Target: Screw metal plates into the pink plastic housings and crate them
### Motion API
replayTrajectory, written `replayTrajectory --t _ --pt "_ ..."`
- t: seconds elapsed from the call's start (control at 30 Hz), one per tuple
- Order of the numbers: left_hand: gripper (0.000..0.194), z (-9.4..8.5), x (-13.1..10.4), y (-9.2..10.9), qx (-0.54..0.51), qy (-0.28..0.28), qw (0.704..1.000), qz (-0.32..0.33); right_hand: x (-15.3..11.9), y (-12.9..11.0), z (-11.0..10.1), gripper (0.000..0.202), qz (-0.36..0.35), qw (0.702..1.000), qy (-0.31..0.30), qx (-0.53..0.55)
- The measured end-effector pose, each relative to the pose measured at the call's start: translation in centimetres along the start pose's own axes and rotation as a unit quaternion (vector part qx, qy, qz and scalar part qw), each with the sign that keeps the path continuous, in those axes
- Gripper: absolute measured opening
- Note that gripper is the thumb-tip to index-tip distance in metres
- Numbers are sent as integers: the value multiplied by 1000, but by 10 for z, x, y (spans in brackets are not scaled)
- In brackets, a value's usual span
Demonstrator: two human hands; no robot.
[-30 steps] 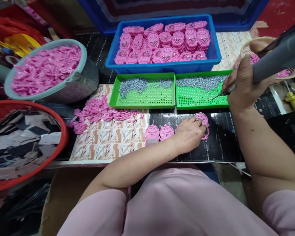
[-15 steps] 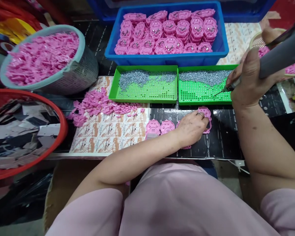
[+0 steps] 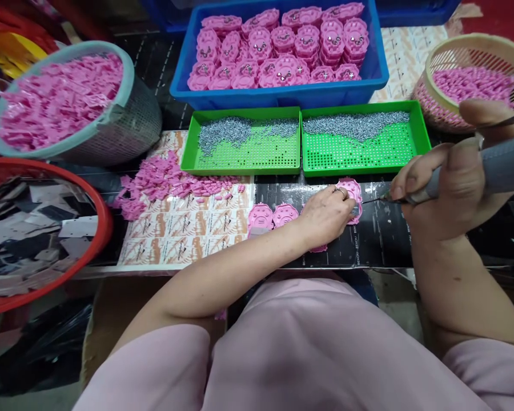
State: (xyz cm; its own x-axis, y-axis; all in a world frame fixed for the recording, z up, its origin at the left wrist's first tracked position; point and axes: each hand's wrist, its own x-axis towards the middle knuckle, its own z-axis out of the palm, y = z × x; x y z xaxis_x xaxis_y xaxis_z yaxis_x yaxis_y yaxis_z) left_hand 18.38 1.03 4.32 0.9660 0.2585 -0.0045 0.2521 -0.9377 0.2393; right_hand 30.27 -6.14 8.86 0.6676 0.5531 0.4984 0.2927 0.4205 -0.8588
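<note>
My left hand [image 3: 328, 216], a ring on one finger, is closed over the edge of a pink plastic casing [image 3: 355, 191] on the black tabletop. In my right hand [image 3: 448, 194] is a grey electric screwdriver [image 3: 501, 165], gripped and lying nearly level. Its thin bit points left at the casing's right side; whether it touches cannot be made out. Left of my left hand lie two pink casings [image 3: 285, 214], and another is partly hidden under that hand. Behind are two green perforated trays, the left tray [image 3: 240, 170] and the right tray [image 3: 364, 168], both holding small silver screws [image 3: 346, 127].
A blue bin [image 3: 278, 101] of stacked pink casings stands at the back. Loose pink pieces [image 3: 158, 180] lie left of centre. At the left are a grey-green basket [image 3: 137, 123] and a red basket [image 3: 105, 228]; a cream basket [image 3: 437, 51] sits at the right.
My right hand has brought the screwdriver from over the right green tray down and towards me, beside the casing. My left hand stays on the casing. The view has shifted slightly.
</note>
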Motion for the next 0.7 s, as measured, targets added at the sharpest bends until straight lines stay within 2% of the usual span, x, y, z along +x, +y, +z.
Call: replayTrajectory --t 0.1,0.4,0.57,0.7 --pt "24 -2 0 1 11 -12 1000 0 -1 3 6 21 -60 997 36 15" --pt "25 0 0 1 23 -4 1000 12 -2 4 6 20 -48 998 30 4" --pt "21 -1 3 2 21 0 1000 21 2 13 7 15 -29 999 -1 14" --pt "19 -4 5 2 13 -18 1000 14 0 7 8 13 -5 1000 -24 -1"
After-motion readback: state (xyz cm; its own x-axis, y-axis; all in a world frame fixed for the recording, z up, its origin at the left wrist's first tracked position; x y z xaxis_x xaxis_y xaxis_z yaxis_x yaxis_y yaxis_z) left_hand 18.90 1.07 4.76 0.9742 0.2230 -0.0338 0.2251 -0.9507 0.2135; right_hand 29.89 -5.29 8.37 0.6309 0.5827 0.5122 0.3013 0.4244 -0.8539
